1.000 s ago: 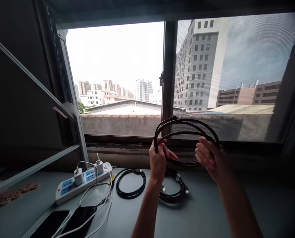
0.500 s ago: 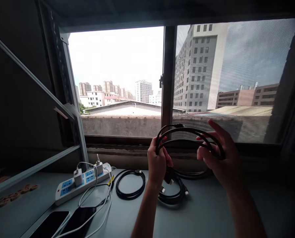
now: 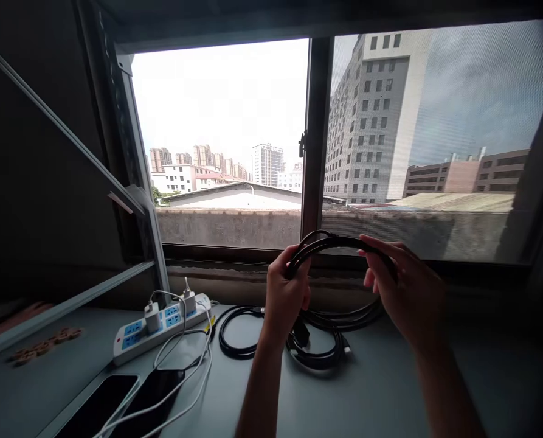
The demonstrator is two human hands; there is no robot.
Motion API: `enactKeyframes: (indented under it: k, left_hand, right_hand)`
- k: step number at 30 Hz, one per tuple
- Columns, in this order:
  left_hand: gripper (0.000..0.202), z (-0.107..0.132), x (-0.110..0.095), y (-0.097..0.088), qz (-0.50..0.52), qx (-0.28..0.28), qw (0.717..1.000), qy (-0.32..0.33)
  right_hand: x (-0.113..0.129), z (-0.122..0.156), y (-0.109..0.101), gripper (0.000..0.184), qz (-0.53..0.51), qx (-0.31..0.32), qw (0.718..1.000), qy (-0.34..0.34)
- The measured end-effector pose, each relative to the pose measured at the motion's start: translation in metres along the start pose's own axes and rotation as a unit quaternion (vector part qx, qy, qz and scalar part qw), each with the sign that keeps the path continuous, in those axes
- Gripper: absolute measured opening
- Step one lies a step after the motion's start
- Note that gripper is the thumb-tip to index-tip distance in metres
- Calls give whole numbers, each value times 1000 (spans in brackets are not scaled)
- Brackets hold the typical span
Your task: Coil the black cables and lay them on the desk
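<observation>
I hold a black cable (image 3: 332, 243) wound in loops in front of the window, above the grey table (image 3: 380, 389). My left hand (image 3: 284, 295) is closed around the left side of the loops. My right hand (image 3: 408, 292) curls its fingers over the right side of the same loops. The lower part of the coil hangs down to the table behind my hands, with a black plug dangling near my left wrist.
Two more coiled black cables (image 3: 237, 334) (image 3: 319, 356) lie on the table under my hands. A white power strip (image 3: 162, 325) with chargers and white leads sits at left, beside two dark phones (image 3: 98, 410). A metal shelf frame (image 3: 148, 225) stands at left.
My right hand has come down from an open reach and curled over the loops. The loops have drawn closer together and the coil sits lower.
</observation>
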State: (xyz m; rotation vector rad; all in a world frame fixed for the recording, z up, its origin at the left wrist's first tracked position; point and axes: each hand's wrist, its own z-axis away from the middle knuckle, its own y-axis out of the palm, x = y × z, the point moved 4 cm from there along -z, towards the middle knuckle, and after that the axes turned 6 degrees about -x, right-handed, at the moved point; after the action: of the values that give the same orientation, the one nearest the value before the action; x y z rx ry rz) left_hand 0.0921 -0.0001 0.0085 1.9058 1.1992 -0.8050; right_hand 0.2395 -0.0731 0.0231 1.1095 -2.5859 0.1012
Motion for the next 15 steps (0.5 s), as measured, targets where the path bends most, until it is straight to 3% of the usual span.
enactKeyframes:
  k: [4,7,11,15]
  left_hand:
    - [24,5,-4,1,-33,-33,999,26]
    - [23,8,-8,5,-63,-19,997,42]
    - [26,10,-12,10,-74,9,997,36]
    - [20,11,-17,10,-86,-5,994,64]
  right_hand:
    - [-5,1,3,21,-17,-15,999,26]
    - [-8,2,3,17,-10,-22,999,48]
    - [-6,0,0,15,47,-55,997,22]
    - [-16,-1,-1,29,100,-47,992,65]
